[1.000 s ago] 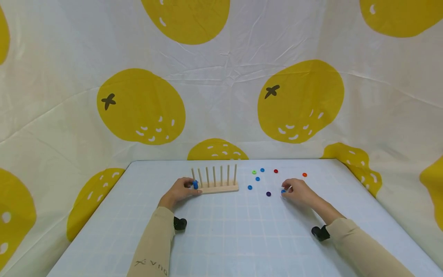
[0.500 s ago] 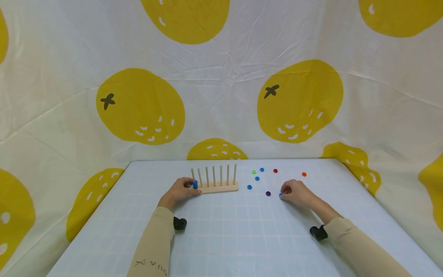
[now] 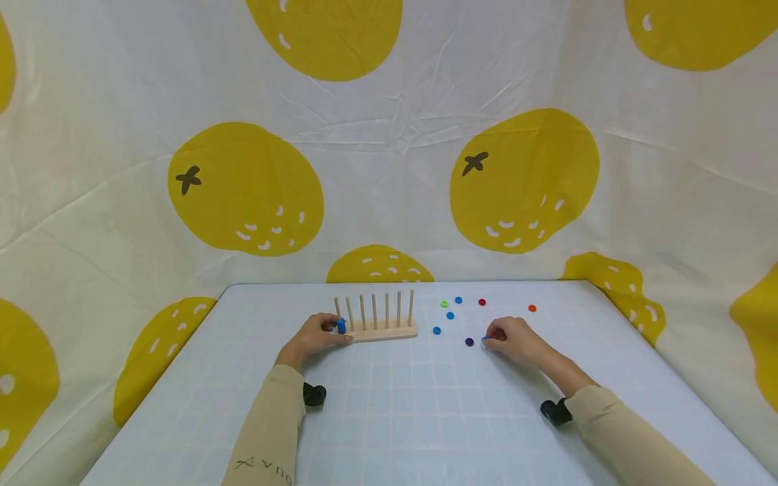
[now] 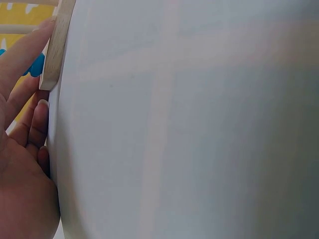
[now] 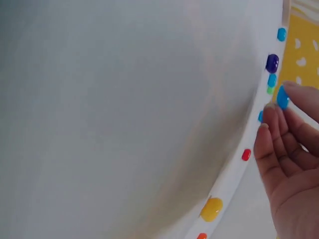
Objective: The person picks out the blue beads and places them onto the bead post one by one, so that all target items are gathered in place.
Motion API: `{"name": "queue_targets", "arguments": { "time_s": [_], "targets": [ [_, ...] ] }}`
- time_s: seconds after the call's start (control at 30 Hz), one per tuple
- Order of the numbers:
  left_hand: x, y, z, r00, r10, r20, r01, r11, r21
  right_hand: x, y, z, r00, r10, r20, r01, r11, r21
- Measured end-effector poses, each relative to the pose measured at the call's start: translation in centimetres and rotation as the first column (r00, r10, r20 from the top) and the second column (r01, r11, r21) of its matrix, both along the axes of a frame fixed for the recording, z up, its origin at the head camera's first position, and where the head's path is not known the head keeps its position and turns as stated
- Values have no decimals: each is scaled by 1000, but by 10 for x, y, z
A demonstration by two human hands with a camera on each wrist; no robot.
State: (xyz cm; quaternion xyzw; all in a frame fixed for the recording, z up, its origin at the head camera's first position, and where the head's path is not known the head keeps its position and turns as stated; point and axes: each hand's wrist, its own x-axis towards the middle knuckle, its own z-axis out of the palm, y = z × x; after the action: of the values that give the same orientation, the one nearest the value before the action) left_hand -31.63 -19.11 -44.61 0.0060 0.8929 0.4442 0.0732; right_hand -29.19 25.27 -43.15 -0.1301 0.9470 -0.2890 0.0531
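My left hand (image 3: 316, 333) grips the left end of a wooden base (image 3: 383, 332) with several upright pegs, thumb along its front edge. Blue beads (image 3: 342, 326) sit low on the leftmost peg, beside the fingers. In the left wrist view, the left hand (image 4: 25, 149) holds the end of the wooden base (image 4: 56, 50), blue beads (image 4: 36, 65) behind it. My right hand (image 3: 516, 339) pinches a blue bead (image 3: 484, 341), just right of a purple bead (image 3: 469, 342). In the right wrist view, thumb and finger of the right hand (image 5: 294, 149) hold that blue bead (image 5: 282, 97).
Between the base and my right hand lie blue beads (image 3: 437, 331) and a green bead (image 3: 444, 304). Farther back are a red bead (image 3: 482, 302) and an orange bead (image 3: 532, 308). A yellow bead (image 5: 212, 209) shows in the right wrist view. A patterned cloth hangs behind.
My right hand has moved left towards the purple bead, with the blue bead between its fingers. The left hand keeps its hold on the base.
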Motion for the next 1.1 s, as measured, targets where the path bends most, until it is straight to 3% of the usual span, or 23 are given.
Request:
{"name": "queue_targets", "arguments": {
  "time_s": [0.23,0.47,0.67,1.1],
  "targets": [
    [-1,0,-1,1000,10,2,-10,1000,3,-2,-9,5,990,50,-130,-54,998,-23],
    [-1,0,-2,1000,6,-5,-6,1000,2,1,-21,14,979,63,-195,-76,995,-59],
    [-2,1,-2,1000,11,-8,-11,1000,12,3,-34,18,954,97,-285,-127,988,-86],
    [-3,0,-4,1000,15,-5,-15,1000,-8,0,-71,31,898,179,-401,-243,964,-113]
  ]
}}
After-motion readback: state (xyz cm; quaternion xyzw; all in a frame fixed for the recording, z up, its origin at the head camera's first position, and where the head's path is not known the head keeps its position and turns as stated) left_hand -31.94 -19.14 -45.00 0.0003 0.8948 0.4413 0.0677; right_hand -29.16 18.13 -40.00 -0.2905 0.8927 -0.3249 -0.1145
